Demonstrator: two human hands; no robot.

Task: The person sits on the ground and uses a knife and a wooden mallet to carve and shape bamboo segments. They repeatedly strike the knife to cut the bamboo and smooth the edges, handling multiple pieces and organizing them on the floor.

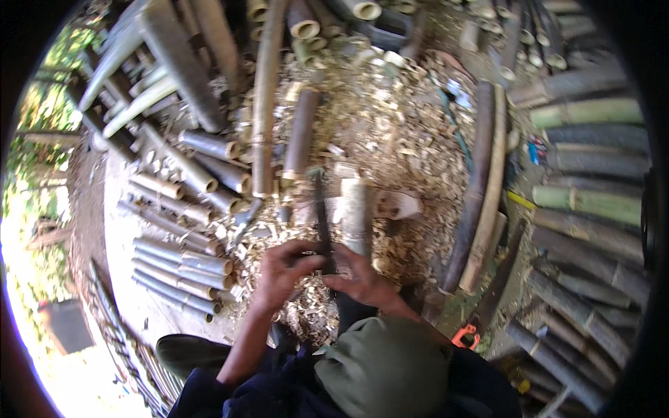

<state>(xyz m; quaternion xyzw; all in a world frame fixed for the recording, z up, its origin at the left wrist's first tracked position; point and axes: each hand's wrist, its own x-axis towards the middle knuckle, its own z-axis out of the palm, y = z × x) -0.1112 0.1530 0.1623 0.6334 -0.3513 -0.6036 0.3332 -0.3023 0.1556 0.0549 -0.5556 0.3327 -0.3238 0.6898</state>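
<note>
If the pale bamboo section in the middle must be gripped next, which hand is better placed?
Probably the right hand: it is nearer the lower end of the pale bamboo section. The left hand is on the other side of the dark narrow strip.

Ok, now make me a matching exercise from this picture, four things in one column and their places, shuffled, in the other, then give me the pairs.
Things
1. Dark narrow bar
2. Orange handle
3. Black tub
4. Green bamboo poles

Places
A. Near the top edge of the picture, right of centre
B. Among the stacked bamboo at the right
C. Between the left hand and right hand
D. Below and to the right of both hands

Pairs: 1-C, 2-D, 3-A, 4-B
</note>
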